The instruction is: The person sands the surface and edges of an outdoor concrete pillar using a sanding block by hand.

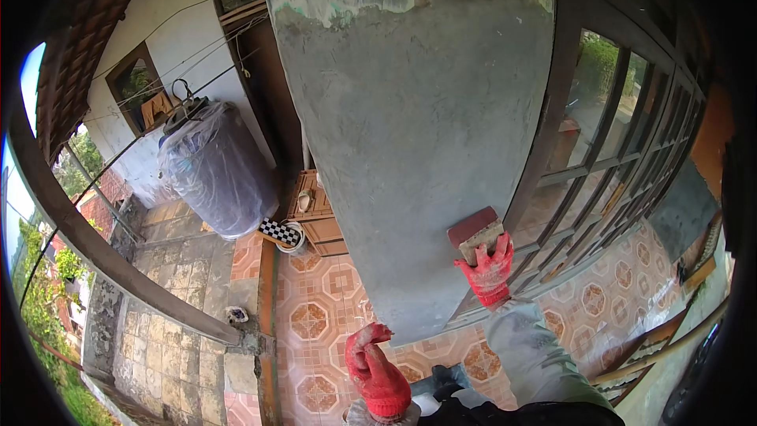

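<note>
My right hand (487,266), in a red and white work glove, grips a sanding block (476,233) with a dark red abrasive sheet and a pale, dusty body. The block rests against the lower right part of a smooth grey plastered wall (408,130). Along the top of this wall are rough white and orange patches of older coating. My left hand (378,370), gloved the same way, hovers over the tiled floor left of the wall's foot. Its fingers are curled, and nothing is seen in it; the palm side is partly hidden.
Dark-framed glass panes (591,148) adjoin the wall on the right. At left stand a plastic-wrapped upright bundle (219,165), a brown cabinet (322,219) and a white bucket (295,241) beneath a checkered board (279,232). A pole (662,346) slants across the lower right.
</note>
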The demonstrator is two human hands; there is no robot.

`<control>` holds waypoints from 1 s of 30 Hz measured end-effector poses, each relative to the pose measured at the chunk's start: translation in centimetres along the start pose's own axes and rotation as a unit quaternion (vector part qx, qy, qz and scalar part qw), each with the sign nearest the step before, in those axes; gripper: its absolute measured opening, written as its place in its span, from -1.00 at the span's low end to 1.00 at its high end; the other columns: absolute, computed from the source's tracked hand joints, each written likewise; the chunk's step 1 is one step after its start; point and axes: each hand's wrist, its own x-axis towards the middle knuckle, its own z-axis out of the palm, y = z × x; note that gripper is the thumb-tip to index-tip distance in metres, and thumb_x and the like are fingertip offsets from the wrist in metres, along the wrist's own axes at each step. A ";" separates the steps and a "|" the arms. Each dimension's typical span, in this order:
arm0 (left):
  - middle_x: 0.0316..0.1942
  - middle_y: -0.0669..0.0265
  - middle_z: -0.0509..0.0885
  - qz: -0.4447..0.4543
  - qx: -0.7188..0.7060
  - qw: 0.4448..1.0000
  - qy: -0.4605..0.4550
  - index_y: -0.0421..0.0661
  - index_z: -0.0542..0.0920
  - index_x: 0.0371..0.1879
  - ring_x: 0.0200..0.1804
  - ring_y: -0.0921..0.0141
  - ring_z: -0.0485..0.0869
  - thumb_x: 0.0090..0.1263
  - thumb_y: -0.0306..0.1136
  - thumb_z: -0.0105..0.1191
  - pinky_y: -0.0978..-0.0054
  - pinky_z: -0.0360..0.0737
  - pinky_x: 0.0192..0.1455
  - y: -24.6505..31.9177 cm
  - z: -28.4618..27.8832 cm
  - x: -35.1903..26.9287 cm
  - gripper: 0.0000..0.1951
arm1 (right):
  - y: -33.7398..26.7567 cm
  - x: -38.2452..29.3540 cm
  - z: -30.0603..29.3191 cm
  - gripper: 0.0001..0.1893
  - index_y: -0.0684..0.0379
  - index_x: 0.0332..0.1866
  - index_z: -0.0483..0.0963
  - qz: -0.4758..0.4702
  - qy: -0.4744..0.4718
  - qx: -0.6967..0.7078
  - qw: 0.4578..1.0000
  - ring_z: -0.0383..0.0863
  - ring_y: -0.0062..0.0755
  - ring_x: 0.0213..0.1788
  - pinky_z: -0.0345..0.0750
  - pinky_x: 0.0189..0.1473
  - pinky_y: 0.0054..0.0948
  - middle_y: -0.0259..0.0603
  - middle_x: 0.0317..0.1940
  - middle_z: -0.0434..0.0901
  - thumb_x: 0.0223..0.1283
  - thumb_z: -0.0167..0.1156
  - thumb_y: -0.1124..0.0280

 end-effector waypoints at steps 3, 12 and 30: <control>0.05 0.13 0.61 0.022 0.036 0.994 -0.104 -0.22 0.50 0.20 0.00 0.26 0.63 0.38 -0.60 -0.06 0.29 0.56 0.17 -0.7 -0.6 -0.6 -0.61 | 1.0 3.6 -0.3 0.04 -0.14 0.43 0.17 0.000 0.005 0.000 1.000 0.28 0.49 0.31 0.40 0.14 0.36 0.24 0.48 0.03 -0.26 0.56 -0.06; 0.27 -0.19 0.45 0.259 0.215 0.924 -0.179 -0.28 0.34 0.36 0.23 -0.13 0.54 0.15 -0.44 0.39 0.11 0.56 0.24 -2.5 7.6 -0.5 -0.25 | -0.9 22.3 -8.8 -0.20 0.03 0.34 0.42 0.082 0.045 0.020 0.995 0.41 0.30 0.25 0.47 0.21 0.03 0.23 0.46 0.16 -0.14 0.54 0.14; 0.21 -0.21 0.24 0.391 0.389 0.829 0.089 -0.06 0.27 0.21 0.22 -0.32 0.32 0.20 0.01 0.26 -0.36 0.37 0.16 -17.6 24.3 1.4 -0.31 | 4.8 12.8 -11.2 -0.49 0.03 0.13 0.61 0.001 -0.131 0.247 0.960 0.67 -0.10 0.11 0.67 0.08 -0.28 -0.08 0.26 0.55 -0.03 0.37 0.60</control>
